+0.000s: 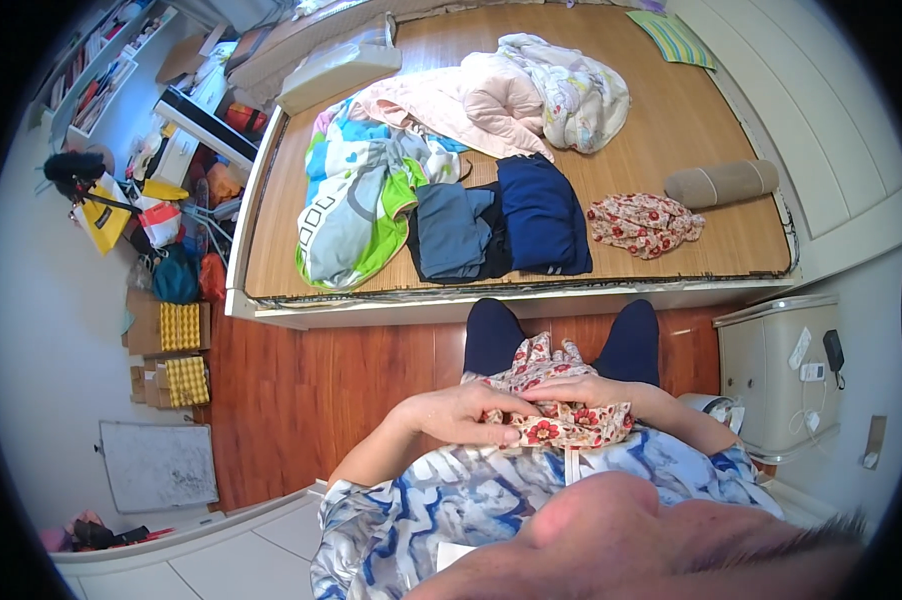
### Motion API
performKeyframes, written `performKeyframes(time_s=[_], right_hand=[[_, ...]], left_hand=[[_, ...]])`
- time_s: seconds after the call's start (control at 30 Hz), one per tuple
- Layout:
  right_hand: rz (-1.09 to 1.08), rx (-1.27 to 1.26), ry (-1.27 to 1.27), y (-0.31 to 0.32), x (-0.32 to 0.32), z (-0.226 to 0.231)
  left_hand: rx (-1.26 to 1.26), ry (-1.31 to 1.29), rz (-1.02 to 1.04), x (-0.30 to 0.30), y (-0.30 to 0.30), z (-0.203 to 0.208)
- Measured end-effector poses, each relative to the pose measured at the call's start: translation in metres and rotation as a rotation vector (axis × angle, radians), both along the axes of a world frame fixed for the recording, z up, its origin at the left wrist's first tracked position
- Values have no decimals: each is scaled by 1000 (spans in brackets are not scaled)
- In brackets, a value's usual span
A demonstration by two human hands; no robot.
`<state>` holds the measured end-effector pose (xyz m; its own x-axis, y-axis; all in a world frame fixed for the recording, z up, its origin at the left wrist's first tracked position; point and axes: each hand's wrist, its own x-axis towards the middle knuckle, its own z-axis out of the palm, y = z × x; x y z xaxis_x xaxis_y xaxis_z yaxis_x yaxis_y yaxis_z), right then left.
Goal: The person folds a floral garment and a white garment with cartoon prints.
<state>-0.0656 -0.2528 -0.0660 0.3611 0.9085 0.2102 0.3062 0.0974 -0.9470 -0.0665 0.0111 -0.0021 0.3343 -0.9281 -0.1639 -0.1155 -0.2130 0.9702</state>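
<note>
A cream cloth with red flowers (561,428) is gathered in front of my belly, partly over my lap. My left hand (461,413) grips its left side, with the thumb and fingers around the fabric. Across its upper part lies my right hand (583,390), fingers pointing left and holding the bunched cloth. Some of the fabric hangs between my knees. On the bed ahead is another crumpled red-flowered cloth (646,224). To its left are a folded navy garment (543,215) and a folded grey-blue garment (453,230), with black fabric between them.
The low bed (611,290) spans the front, with its frame edge close to my knees. It holds rumpled quilts (346,190), a brown bolster (721,184) and a striped pillow (671,38). A beige cabinet (779,360) stands right; cartons (156,330) and a whiteboard (159,465) are left.
</note>
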Motion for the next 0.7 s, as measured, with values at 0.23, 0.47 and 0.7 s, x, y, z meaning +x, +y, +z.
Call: performKeyframes(time_s=[0.23, 0.47, 0.7], right_hand=[[7, -468, 48, 3, 1, 3], [25, -609, -138, -1, -2, 20], [-194, -593, -373, -3, -8, 36]], left_hand=[[-10, 326, 332, 11, -3, -44], [84, 329, 193, 17, 10, -55], [13, 587, 383, 6, -3, -74]])
